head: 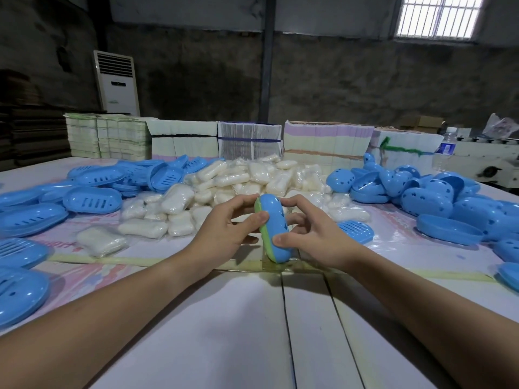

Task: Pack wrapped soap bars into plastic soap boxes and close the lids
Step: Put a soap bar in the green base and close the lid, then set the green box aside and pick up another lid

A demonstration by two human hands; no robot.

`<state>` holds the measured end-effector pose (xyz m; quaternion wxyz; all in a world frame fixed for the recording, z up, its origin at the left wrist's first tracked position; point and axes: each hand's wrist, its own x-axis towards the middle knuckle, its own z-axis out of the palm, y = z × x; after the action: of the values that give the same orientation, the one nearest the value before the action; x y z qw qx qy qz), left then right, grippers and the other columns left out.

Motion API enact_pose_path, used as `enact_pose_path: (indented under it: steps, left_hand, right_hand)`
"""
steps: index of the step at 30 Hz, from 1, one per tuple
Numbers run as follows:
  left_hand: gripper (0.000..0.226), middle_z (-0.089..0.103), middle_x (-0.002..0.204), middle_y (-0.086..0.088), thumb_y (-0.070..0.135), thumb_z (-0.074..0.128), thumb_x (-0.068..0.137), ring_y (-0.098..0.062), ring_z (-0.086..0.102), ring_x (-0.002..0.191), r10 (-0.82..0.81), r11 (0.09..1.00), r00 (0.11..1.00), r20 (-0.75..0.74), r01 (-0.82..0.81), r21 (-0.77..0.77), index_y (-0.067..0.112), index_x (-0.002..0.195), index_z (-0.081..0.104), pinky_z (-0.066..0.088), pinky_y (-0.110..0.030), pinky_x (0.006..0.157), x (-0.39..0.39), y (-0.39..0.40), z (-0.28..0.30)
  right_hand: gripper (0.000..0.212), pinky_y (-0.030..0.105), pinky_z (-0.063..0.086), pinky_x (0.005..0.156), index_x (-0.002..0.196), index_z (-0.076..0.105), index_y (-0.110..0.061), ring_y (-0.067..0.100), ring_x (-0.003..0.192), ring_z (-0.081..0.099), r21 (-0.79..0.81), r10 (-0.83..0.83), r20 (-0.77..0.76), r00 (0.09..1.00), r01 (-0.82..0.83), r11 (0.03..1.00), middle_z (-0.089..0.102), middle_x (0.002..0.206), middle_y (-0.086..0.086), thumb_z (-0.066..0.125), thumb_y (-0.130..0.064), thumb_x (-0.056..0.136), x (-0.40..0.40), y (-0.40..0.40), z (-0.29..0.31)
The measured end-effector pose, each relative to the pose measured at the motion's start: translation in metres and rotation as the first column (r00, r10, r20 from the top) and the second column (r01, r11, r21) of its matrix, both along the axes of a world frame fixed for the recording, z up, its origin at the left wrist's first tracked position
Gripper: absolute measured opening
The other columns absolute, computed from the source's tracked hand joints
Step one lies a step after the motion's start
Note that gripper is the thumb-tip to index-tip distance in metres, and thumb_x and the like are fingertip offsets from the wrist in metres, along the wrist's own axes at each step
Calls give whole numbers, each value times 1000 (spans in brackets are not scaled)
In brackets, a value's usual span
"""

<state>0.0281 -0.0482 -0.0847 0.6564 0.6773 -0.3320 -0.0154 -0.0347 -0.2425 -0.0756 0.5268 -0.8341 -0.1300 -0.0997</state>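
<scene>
On our far left lie the slotted blue trays (92, 202), heaped and well apart from the work, and just right of them one wrapped soap bar (101, 241) sits alone at the near edge of the white soap heap (238, 178). Our left hand (224, 228) comes next, thumb and curled fingers grasping the left, green-edged side of the soap box (273, 228). We hold that box on edge between both hands, just above the table (238, 318), its long axis running away from us toward the heap and tipped a little left at the far end. Its halves look closed or nearly so; we cannot tell whether the seam has fully seated. Our right hand (311, 240) clasps the blue domed side, thumb low near the close end, so both hands are equally near and any squeeze would act across the short axis. Beyond it lie a loose tray (356, 231) and the perforated lids (438, 203); the bare boards nearest us give open room for setting the box down.
</scene>
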Motion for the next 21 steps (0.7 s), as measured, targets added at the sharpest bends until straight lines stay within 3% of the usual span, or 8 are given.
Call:
enact_pose_path:
  steps: [6,10,17,21]
  left_hand:
    - [34,76,110,11,16,61,96,-9,73,99,-38,999,999,4,38,-2,22,129,58,60,-25,74,-3,-3,1]
    - [34,76,111,9,18,60,97,-13,70,107,-19,998,999,28,18,56,25,130,55,60,-34,86,-3,-2,1]
    - [25,73,114,11,31,48,103,-2,67,109,13,996,1000,-11,-12,92,25,121,64,57,-26,86,5,4,6]
    - [25,68,118,13,36,45,104,5,63,111,33,985,999,2,-32,172,33,125,58,54,-16,83,11,6,-1]
  right_hand:
    - [58,23,53,62,126,47,-34,8,65,63,-40,-34,28,999,35,999,62,104,2,77,-28,76,1,-1,-2]
    - [63,25,55,65,125,47,-41,7,66,61,-82,-56,47,997,60,995,60,108,-3,76,-40,69,1,-1,-2]
    - [67,19,53,62,123,46,-57,3,71,64,-121,-75,44,996,80,989,59,110,-8,76,-48,64,4,-6,-4]
    - [68,16,52,61,127,44,-62,-4,79,60,-188,-106,68,992,117,975,55,108,-11,72,-51,66,2,-10,-1]
